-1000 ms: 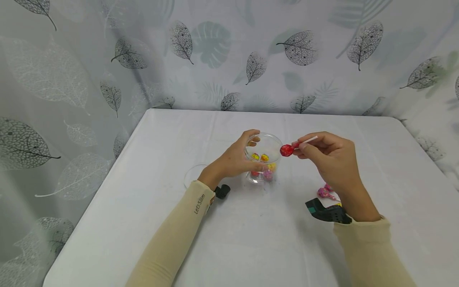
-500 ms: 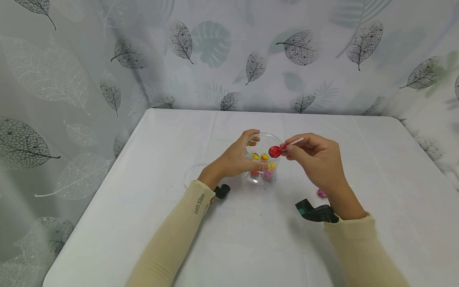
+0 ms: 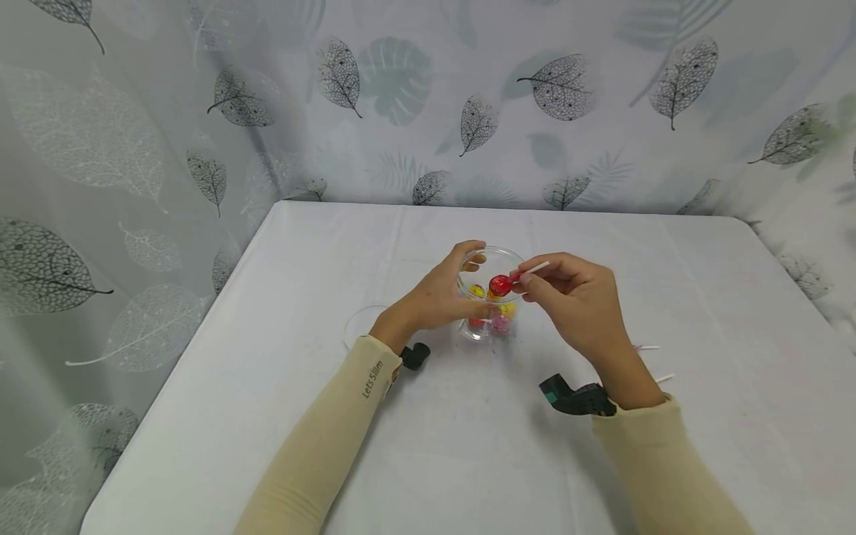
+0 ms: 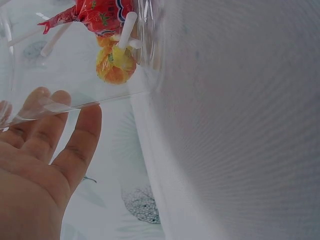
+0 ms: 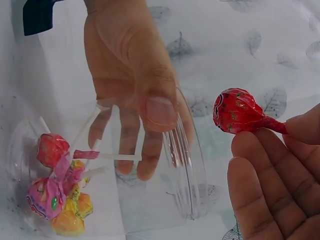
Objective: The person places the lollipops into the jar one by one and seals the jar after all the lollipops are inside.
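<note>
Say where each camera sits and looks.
Head: head-worn, facing forward and down at the jar; left hand, right hand, sleeves show.
Left wrist: on that wrist, facing the jar; left hand shows.
Right wrist: on that wrist, facing jar and held red lollipop; both hands show.
Shared by head and right wrist: red lollipop, jar.

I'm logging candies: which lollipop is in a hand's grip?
The red lollipop pinched by the right hand near the jar rim; the lollipops inside aren't gripped.

Clear jar (image 5: 194, 167) — glossy plastic; red lollipop (image 3: 500, 285) — shiny, crinkled wrapper (image 5: 235, 111); matt cloth sleeves (image 3: 314, 442).
</note>
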A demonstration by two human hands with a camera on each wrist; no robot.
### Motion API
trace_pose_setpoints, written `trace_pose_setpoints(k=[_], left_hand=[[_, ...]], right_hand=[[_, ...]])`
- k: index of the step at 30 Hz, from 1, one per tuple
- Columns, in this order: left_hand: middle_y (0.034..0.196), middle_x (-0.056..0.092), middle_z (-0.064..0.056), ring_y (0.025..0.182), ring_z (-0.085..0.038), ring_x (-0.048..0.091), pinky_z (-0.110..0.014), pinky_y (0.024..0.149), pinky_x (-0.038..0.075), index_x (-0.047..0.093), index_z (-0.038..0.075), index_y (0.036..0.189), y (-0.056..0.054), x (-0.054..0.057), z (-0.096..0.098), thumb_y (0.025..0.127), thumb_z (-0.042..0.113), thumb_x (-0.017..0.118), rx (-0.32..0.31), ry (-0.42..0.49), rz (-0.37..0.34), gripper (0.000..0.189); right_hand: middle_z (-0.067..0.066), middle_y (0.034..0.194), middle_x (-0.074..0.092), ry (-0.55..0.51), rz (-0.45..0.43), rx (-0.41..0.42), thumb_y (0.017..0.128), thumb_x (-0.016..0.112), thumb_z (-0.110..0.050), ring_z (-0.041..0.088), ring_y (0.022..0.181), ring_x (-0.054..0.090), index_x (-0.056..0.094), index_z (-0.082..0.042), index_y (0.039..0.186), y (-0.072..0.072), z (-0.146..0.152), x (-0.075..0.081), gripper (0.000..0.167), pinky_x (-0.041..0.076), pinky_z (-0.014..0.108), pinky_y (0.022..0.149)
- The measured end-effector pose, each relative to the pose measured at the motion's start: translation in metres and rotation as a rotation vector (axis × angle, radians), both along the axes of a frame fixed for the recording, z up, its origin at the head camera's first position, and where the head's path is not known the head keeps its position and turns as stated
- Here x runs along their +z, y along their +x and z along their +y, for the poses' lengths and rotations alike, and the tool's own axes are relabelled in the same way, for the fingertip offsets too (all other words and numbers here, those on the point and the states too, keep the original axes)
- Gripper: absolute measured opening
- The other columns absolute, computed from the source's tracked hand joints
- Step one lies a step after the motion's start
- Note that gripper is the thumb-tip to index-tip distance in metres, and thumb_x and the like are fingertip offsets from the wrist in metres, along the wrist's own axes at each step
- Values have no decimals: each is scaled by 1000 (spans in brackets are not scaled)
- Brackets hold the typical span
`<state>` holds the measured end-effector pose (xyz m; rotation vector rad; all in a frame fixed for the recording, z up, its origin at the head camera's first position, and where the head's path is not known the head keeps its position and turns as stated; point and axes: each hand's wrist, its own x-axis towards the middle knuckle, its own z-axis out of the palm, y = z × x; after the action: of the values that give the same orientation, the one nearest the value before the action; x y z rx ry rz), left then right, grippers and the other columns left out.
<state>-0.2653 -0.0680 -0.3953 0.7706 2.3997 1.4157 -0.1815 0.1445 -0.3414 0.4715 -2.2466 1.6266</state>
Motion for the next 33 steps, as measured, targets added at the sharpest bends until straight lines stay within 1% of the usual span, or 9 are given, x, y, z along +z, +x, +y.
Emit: trace_pose_setpoints(k=[5,11,14,20,25,27,33], left_hand=[[157,45,2,146,-17,42,-55,114,42,24,31,160,0,0,0,83,38,88,-6,0,12,100],[157,45,3,146,-17,42,-55,113,42,24,31,160,0,0,1,83,37,88,-8,1,15,100],[156,45,3,146,-17,42,-54,114,42,25,31,160,0,-1,0,83,35,88,-4,1,16,99],[156,46,2,145,-19,43,-54,115,41,25,29,160,0,-1,0,84,35,88,-9,7,28,99],[156,45,2,146,-18,43,-54,115,41,25,30,160,1,-1,0,84,35,88,-6,7,23,99],[156,45,3,145,-17,42,-53,115,40,25,32,159,1,-1,-1,84,35,88,-6,6,21,99],[155,45,7,145,-15,43,-49,114,42,25,34,159,1,-1,-4,83,32,88,-1,-1,17,98]], right_hand=[[18,96,76,-5,-18,6,99,68,-2,10,80,75,76,2,103,0,-2,-3,10,60,22,76],[14,96,78,63,-41,-19,98,66,-2,8,80,74,78,-2,103,0,-4,-5,13,58,18,77],[12,97,78,90,-38,-33,98,67,-4,11,81,75,78,-2,104,-1,-4,-6,13,57,17,76],[11,96,78,116,-29,-50,97,68,-5,11,78,73,78,-3,103,-2,-5,-8,12,57,17,73],[10,98,78,113,-18,-55,97,71,-6,8,80,72,79,-4,103,-2,-5,-8,10,56,16,74],[9,99,78,120,-11,-64,96,72,-7,4,80,71,79,-5,103,-2,-4,-7,10,55,15,74],[7,100,79,147,-8,-101,96,73,-7,3,79,70,80,-9,104,2,4,-6,11,54,15,73]])
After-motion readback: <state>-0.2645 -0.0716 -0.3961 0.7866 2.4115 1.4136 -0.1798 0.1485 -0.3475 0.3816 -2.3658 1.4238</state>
